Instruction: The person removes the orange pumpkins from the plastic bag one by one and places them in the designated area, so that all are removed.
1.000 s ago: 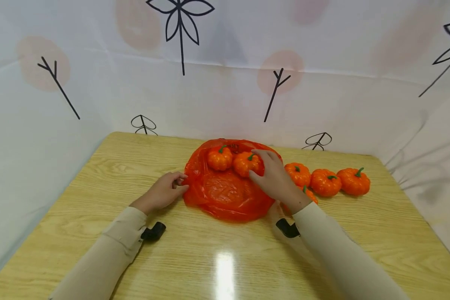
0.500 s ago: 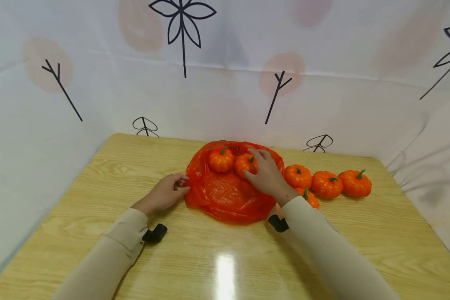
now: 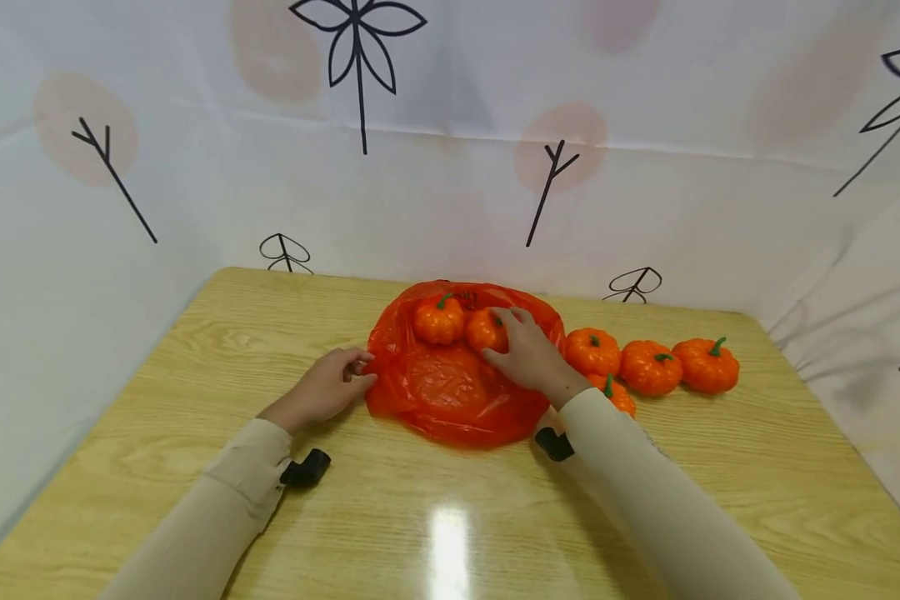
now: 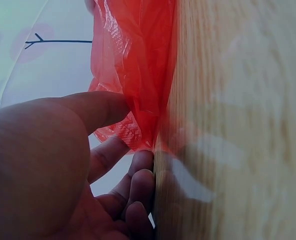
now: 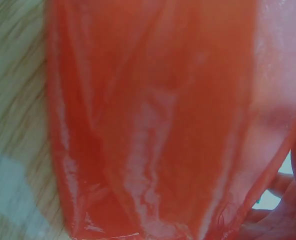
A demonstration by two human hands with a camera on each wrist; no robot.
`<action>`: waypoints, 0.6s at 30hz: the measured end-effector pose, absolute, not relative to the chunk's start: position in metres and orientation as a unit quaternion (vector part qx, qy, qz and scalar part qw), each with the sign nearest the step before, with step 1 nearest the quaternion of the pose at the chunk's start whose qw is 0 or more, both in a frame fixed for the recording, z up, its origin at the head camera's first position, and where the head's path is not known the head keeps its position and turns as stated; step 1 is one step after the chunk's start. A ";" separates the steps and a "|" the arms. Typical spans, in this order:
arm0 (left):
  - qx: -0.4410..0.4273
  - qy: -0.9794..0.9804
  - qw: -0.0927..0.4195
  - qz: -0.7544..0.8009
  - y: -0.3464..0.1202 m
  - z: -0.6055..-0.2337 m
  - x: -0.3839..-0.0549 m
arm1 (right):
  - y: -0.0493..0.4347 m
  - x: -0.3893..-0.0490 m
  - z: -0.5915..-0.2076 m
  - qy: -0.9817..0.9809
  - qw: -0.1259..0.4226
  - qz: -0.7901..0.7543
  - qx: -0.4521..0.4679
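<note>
Red bag [image 3: 457, 429] is the landmark, wide open on the wooden table [image 3: 390, 517]. Nearest: left sleeve [image 3: 202, 508] and right sleeve [image 3: 652, 483], near side of the bag, a black mount [image 3: 306, 469] at the left cuff, a matching one at the right.

Left hand [image 3: 322, 387] is at the bag's left edge. Thumb and fingertips meet the film, fingers bent; can't tell if they pinch it. Head view hides the lower fingers. Left wrist view shows them: curled, right next to the tabletop, contact unclear. Same view has the thumb against the bag's outer wall, one fingertip lower down at the film.

Right hand [image 3: 528, 354] reaches over the bag's right part. Thumb on one side, fingers on the other, curved round the gripped pumpkin [image 3: 484, 332], which is inside the bag. Only head view gives that grip; right wrist view is mostly blurred bag wall, with a bit of the hand past the rim and a green speck too small to identify.

Just right of the bag: near pumpkin [image 3: 621, 400], partly behind the right sleeve. Beyond it, a row of three pumpkins [image 3: 651, 367] runs rightward away from the bag.

Far part inside the bag: second pumpkin [image 3: 439, 322], left of the gripped one, stem up. Dark print on the bag's far wall, unreadable. Behind the bag: white backdrop [image 3: 450, 192] with black plant drawings.
</note>
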State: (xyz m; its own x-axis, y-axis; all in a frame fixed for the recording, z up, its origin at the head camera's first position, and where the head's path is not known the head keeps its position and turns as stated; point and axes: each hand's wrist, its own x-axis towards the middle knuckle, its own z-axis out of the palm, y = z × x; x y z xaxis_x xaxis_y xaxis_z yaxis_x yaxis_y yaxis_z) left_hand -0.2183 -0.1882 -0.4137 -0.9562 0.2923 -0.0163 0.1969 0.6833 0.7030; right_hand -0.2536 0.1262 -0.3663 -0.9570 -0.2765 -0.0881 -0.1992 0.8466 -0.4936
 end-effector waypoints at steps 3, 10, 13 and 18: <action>0.132 0.915 0.064 0.376 -0.188 -0.413 -0.217 | 0.125 -0.254 -0.367 0.956 0.084 -0.248 -0.128; 0.133 0.916 0.059 0.373 -0.189 -0.413 -0.215 | 0.125 -0.253 -0.367 0.951 0.088 -0.263 -0.133; 0.136 0.918 0.058 0.369 -0.189 -0.414 -0.215 | 0.124 -0.253 -0.367 0.951 0.090 -0.267 -0.130; 0.135 0.919 0.057 0.367 -0.189 -0.414 -0.216 | 0.124 -0.251 -0.366 0.951 0.086 -0.267 -0.134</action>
